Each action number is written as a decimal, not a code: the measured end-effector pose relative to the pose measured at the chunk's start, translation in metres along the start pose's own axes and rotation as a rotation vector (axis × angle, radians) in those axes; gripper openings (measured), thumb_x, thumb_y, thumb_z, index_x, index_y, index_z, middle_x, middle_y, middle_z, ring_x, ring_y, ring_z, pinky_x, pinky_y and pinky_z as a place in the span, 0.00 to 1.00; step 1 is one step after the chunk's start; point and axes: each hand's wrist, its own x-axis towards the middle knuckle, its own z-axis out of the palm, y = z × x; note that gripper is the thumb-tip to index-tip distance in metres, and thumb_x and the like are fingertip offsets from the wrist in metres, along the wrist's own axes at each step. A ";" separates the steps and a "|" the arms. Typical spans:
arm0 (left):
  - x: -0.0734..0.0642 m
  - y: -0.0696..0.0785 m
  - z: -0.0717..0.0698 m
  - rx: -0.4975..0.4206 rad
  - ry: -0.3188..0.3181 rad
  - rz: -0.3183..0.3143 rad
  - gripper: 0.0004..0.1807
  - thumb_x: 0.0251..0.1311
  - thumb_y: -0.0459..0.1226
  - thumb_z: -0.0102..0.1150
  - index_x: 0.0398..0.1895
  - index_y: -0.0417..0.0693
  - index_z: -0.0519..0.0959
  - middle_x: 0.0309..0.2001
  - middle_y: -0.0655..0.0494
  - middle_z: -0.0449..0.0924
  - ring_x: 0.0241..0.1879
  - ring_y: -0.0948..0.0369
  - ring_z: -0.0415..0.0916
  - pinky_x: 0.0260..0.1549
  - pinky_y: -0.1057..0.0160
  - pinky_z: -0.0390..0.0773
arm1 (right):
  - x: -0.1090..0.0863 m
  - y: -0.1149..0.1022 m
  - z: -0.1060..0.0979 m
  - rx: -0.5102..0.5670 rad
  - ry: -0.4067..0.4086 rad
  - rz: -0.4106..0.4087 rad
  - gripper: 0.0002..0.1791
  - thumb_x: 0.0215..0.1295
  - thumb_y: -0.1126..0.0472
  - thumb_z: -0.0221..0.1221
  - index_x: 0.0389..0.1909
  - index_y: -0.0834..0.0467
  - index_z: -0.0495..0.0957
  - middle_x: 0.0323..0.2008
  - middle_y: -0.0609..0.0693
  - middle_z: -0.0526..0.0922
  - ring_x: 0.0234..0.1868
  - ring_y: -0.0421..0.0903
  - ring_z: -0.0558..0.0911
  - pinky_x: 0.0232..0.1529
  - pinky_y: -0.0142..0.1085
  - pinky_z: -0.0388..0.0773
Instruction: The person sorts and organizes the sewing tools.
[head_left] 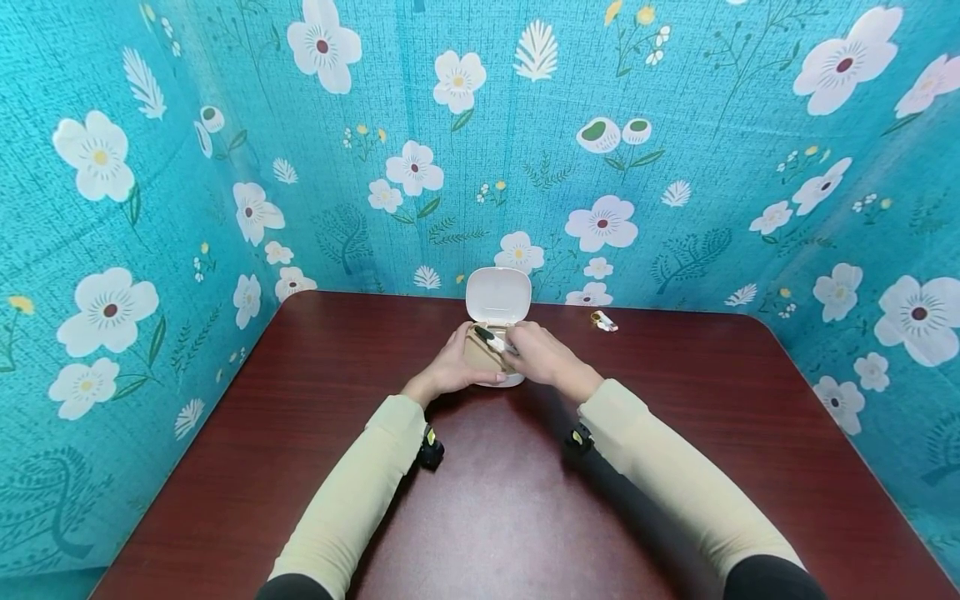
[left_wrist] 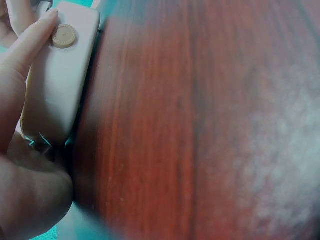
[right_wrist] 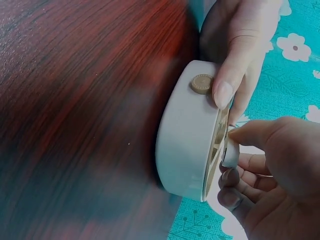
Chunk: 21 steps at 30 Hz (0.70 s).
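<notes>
A small white box (head_left: 513, 382) with a hinged lid (head_left: 498, 293) raised stands near the table's far edge. Beige compartments show inside it, and a tan round knob (right_wrist: 202, 83) sits on its front wall. My left hand (head_left: 452, 362) grips the box's left side, its thumb beside the knob. Over the opening, my right hand (head_left: 545, 357) pinches a small white object (right_wrist: 230, 154) with a dark end, its exact kind unclear. In the right wrist view this object is at the compartments' rim. Fingers hide part of the box's inside.
A small white and gold item (head_left: 603, 321) lies on the dark red wooden table (head_left: 675, 400), right of the box near the back edge. Behind and at both sides hangs a turquoise flowered cloth (head_left: 420, 100).
</notes>
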 end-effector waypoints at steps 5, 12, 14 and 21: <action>0.000 0.000 -0.001 -0.013 -0.004 -0.009 0.63 0.40 0.53 0.84 0.77 0.51 0.54 0.65 0.47 0.64 0.60 0.51 0.67 0.62 0.51 0.68 | 0.002 -0.001 0.002 -0.011 0.013 0.006 0.15 0.66 0.66 0.63 0.19 0.56 0.73 0.21 0.49 0.71 0.24 0.44 0.68 0.25 0.36 0.67; 0.002 -0.001 -0.001 0.002 -0.009 -0.015 0.62 0.41 0.53 0.84 0.77 0.53 0.53 0.63 0.49 0.65 0.57 0.53 0.68 0.60 0.53 0.70 | 0.005 -0.003 0.004 -0.007 0.017 0.040 0.16 0.64 0.65 0.63 0.17 0.55 0.73 0.21 0.50 0.72 0.23 0.44 0.70 0.24 0.36 0.69; 0.002 -0.001 0.000 0.010 -0.008 -0.016 0.63 0.41 0.54 0.84 0.77 0.53 0.53 0.63 0.49 0.65 0.58 0.53 0.68 0.60 0.53 0.69 | 0.005 -0.003 0.006 -0.004 0.016 0.051 0.16 0.64 0.65 0.63 0.18 0.55 0.73 0.22 0.50 0.72 0.23 0.44 0.70 0.24 0.36 0.69; 0.001 -0.001 0.000 0.010 -0.004 -0.016 0.63 0.40 0.53 0.84 0.76 0.53 0.54 0.62 0.49 0.65 0.56 0.53 0.69 0.58 0.54 0.70 | 0.006 -0.004 0.010 -0.022 0.026 0.083 0.16 0.65 0.64 0.63 0.18 0.55 0.72 0.23 0.50 0.72 0.24 0.44 0.69 0.24 0.37 0.69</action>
